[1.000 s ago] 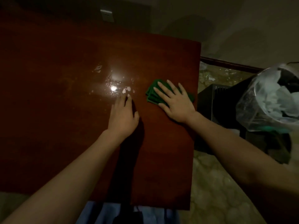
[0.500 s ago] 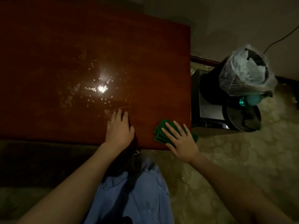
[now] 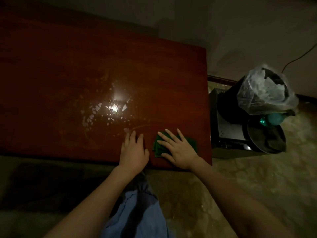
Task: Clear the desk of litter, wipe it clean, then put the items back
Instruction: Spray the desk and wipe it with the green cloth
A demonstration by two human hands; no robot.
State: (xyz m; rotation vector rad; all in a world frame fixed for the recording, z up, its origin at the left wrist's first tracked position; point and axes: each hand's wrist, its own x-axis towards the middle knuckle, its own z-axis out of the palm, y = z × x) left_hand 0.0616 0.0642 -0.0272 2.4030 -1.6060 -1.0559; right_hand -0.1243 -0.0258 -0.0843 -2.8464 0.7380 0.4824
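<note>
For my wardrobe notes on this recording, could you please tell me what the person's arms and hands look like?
Both arms are bare as far up as the picture shows, with no sleeves in view. The left hand and the right hand wear no gloves, and no rings, watch or bracelets are visible in the dim light. The fingernails look short and plain. Below the arms, blue clothing shows.

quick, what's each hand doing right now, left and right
Left hand: open, flat on the desk, holding nothing.
Right hand: open, fingers straight, pressing the green cloth onto the desk.
</note>
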